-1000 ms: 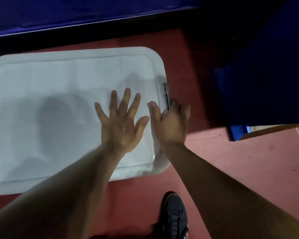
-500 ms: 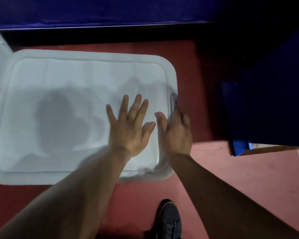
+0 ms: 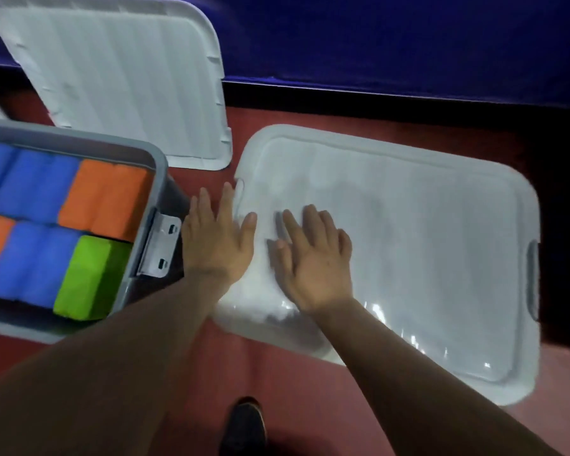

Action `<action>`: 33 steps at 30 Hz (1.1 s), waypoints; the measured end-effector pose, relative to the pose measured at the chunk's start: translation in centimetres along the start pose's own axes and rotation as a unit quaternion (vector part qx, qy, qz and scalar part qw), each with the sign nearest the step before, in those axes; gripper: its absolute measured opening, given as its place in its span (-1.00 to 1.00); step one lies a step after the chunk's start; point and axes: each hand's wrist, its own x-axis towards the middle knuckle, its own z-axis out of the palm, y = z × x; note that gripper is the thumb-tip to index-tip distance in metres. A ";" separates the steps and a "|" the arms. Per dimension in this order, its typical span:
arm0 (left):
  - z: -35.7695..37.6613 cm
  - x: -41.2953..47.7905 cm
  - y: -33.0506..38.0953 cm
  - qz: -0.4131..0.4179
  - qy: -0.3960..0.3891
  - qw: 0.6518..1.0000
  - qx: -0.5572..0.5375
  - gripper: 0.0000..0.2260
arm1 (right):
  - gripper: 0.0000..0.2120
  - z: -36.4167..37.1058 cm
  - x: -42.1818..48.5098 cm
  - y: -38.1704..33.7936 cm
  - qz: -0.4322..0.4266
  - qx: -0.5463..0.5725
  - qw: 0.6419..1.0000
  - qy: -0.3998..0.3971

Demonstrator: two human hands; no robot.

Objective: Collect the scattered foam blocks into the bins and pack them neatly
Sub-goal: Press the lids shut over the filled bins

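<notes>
A white lidded bin point(image 3: 425, 232) lies on the red floor at centre right, its lid on. My right hand point(image 3: 316, 258) rests flat on the lid's left part, fingers spread. My left hand point(image 3: 216, 238) lies flat at the bin's left end, fingers over the lid's edge. At the left stands an open grey bin point(image 3: 155, 179) packed with blue blocks point(image 3: 30, 182), orange blocks point(image 3: 104, 195) and a green block point(image 3: 89, 278) in tidy rows. Its metal latch point(image 3: 160, 248) hangs just left of my left hand.
A loose white lid point(image 3: 119, 77) leans against the blue wall padding point(image 3: 392, 41) at the top left. A grey handle point(image 3: 533, 278) shows at the lidded bin's right end. My dark shoe point(image 3: 244, 426) stands on the floor below. A dark gap runs along the wall.
The view has swung left, bringing the open grey bin and the loose lid into sight. Both hands have shifted from the lidded bin's right end to its left end.
</notes>
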 end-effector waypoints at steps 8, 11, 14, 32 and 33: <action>0.5 1.2 -3.0 -0.106 -0.130 0.957 -0.236 -0.17 | -0.47 4.9 0.5 -2.9 0.011 -0.070 0.997 -0.027; 0.5 0.2 -2.8 -0.044 -0.040 0.983 -0.174 -0.21 | -0.47 5.0 0.5 -3.0 0.003 -0.075 0.997 -0.014; 0.7 -0.2 -2.5 -0.011 -0.029 0.986 -0.166 -0.26 | -0.47 4.9 0.4 -2.9 0.004 -0.078 0.997 -0.016; -0.8 0.2 -4.0 0.072 -0.098 0.990 -0.075 -0.34 | -0.46 3.7 0.6 -3.8 0.029 -0.120 0.989 -0.083; -1.6 0.2 -5.0 0.073 -0.096 0.991 -0.063 -0.36 | -0.48 3.3 0.6 -4.2 0.038 -0.133 0.987 -0.086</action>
